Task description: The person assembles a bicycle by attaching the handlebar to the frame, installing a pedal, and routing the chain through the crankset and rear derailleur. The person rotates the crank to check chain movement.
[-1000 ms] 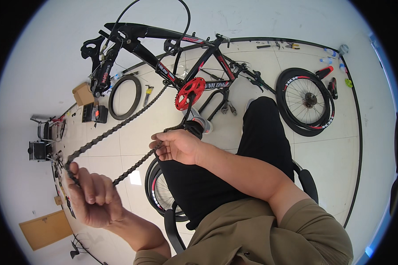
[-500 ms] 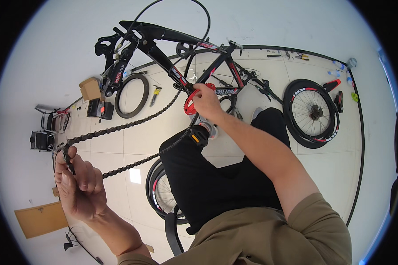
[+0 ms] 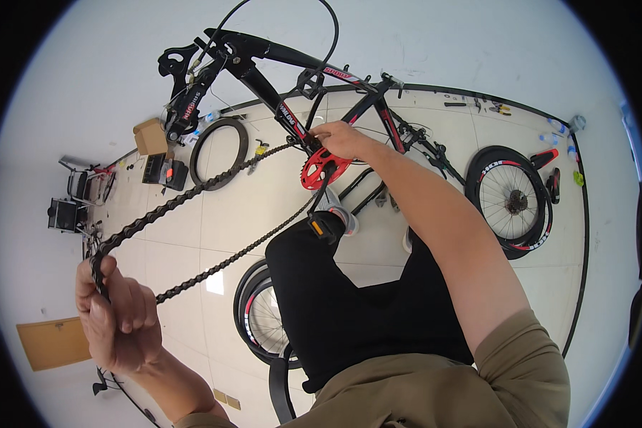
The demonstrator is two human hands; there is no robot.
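At the left, my left hand (image 3: 121,321) is closed round a black bicycle chain (image 3: 164,208), holding its loop taut away from the bike. The chain's two runs stretch to the red chainring (image 3: 315,171). My right hand (image 3: 342,140) is at the top of that chainring, by the lower end of the black bicycle frame (image 3: 269,91). Its fingers are bent together there, and what the fingertips grip is hidden. A crank with a black pedal (image 3: 321,227) hangs below the chainring, close to my knee.
Wheels (image 3: 512,203) lie on the floor at the right, beside a red-and-black saddle (image 3: 543,158). Another wheel (image 3: 264,314) is left of my leg. A loose tyre (image 3: 220,153), an opened cardboard box (image 3: 150,137) and a toolbox (image 3: 167,171) lie far left. Hand tools (image 3: 478,105) line the back wall.
My left hand has moved slightly left and down with the chain. My right hand has shifted up along the chainring toward the frame. The chainring and crank have turned a little.
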